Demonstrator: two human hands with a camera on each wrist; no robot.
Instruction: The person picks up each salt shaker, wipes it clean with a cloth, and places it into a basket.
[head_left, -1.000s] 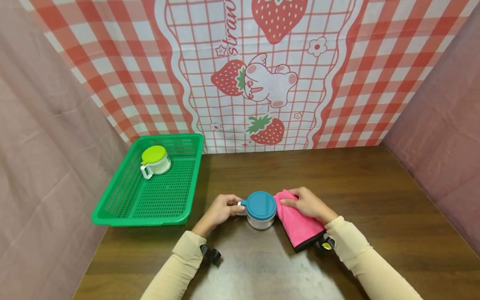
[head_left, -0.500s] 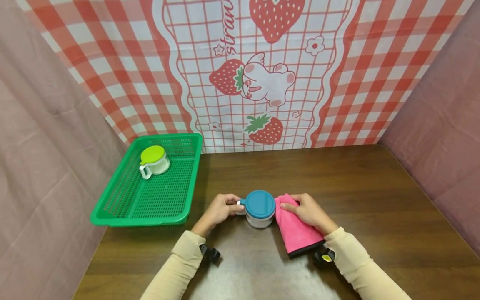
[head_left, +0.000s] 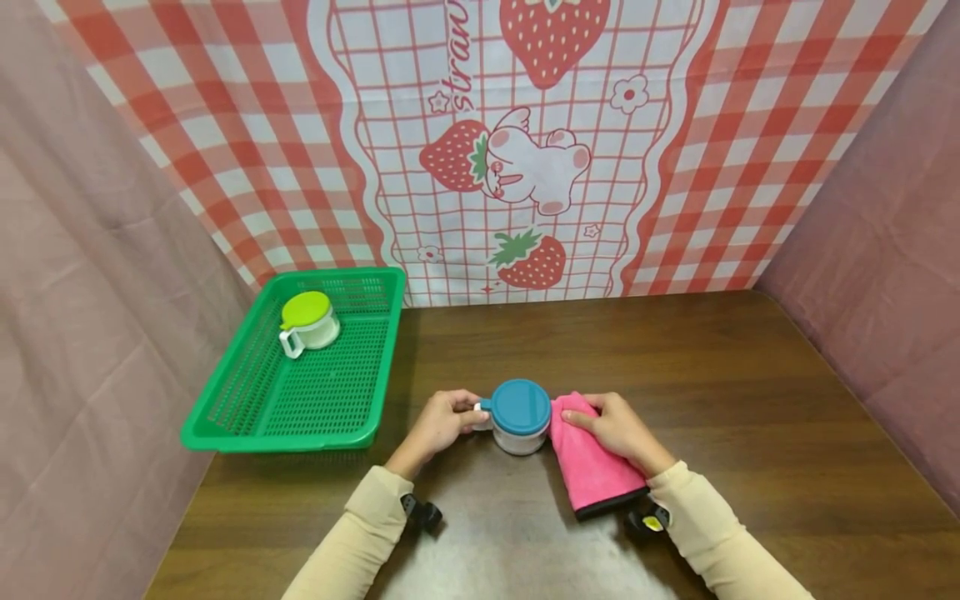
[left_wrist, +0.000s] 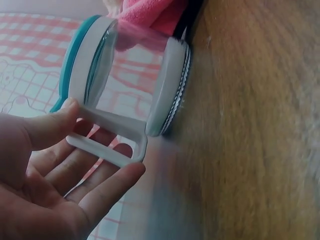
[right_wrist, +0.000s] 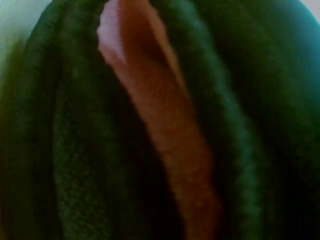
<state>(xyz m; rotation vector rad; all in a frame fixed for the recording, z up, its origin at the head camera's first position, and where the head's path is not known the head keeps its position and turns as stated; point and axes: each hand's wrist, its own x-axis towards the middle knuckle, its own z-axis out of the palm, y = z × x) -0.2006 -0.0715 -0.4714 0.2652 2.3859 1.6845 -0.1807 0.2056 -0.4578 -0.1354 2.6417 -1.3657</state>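
A clear seasoning jar [head_left: 520,442] with a blue lid [head_left: 521,407] and a white handle stands upright at the middle of the table. My left hand [head_left: 441,423] pinches the handle [left_wrist: 107,135] between thumb and fingers; in the left wrist view a white layer shows at the jar's bottom. On the jar's other side, my right hand [head_left: 618,427] grips a pink cloth [head_left: 596,467] with a black edge, its top right at the jar's wall. The cloth hangs down toward the wrist and hides some of the fingers. Dark green folds and a pinkish strip fill the blurred right wrist view.
A green plastic basket [head_left: 378,367] stands at the left of the wooden table [head_left: 720,358]. Inside it, near the back left, sits a similar jar with a lime-green lid [head_left: 306,309] and white handle. A red-and-white checked curtain [head_left: 720,183] hangs behind the table.
The cloth's lower end has swung slightly left and toward me, and its top has dropped a little beside the jar. The left hand keeps its hold on the handle.
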